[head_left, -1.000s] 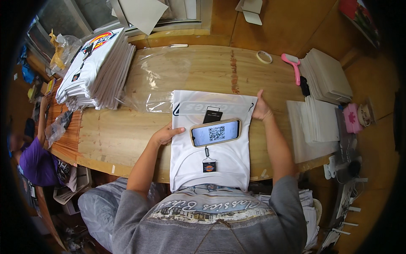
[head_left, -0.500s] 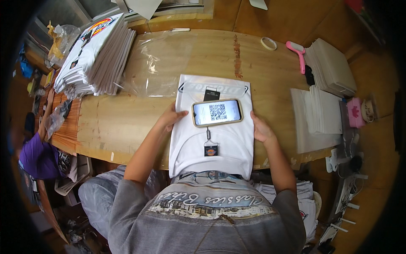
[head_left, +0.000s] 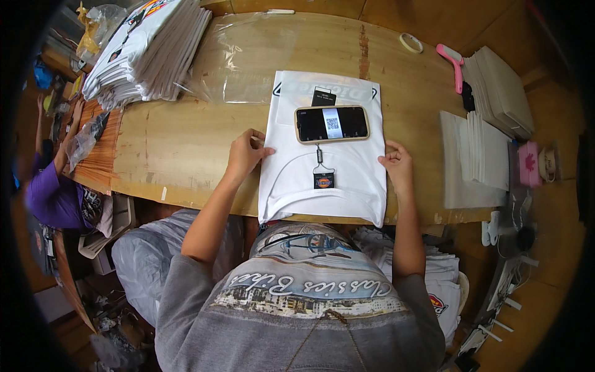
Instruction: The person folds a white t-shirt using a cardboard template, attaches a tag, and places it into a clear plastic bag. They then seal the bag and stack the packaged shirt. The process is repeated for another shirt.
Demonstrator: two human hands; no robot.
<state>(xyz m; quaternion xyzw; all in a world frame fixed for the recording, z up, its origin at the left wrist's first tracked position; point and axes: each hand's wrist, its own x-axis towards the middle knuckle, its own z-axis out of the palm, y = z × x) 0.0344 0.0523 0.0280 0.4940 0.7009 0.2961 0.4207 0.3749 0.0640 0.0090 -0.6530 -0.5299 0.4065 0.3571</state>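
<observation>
A folded white T-shirt (head_left: 291, 180) lies before me, its near end at the table's front edge. A smartphone (head_left: 310, 124) in a pale case rests crosswise on it, a square code lit on part of its screen. Above the phone shows a dark hang tag (head_left: 323, 97); below it a small black square tag (head_left: 323, 180) hangs from a dark cord. My left hand (head_left: 246, 156) has the shirt's left edge between thumb and bent fingers. On the opposite edge my right hand (head_left: 398, 164) pinches the fabric.
A tall stack of folded white shirts (head_left: 158, 59) stands at the far left, clear plastic bags (head_left: 248, 68) beside it. At the right are a tape roll (head_left: 411, 43), a pink lint roller (head_left: 457, 65), pale stacked packs (head_left: 502, 87) and a pink box (head_left: 528, 162). Someone in a purple shirt (head_left: 52, 198) works far left.
The table and shirt sit higher in the picture as my view shifted. The phone's screen went from a large code on white to a mostly black screen with a small code. Both hands remain at the shirt's edges.
</observation>
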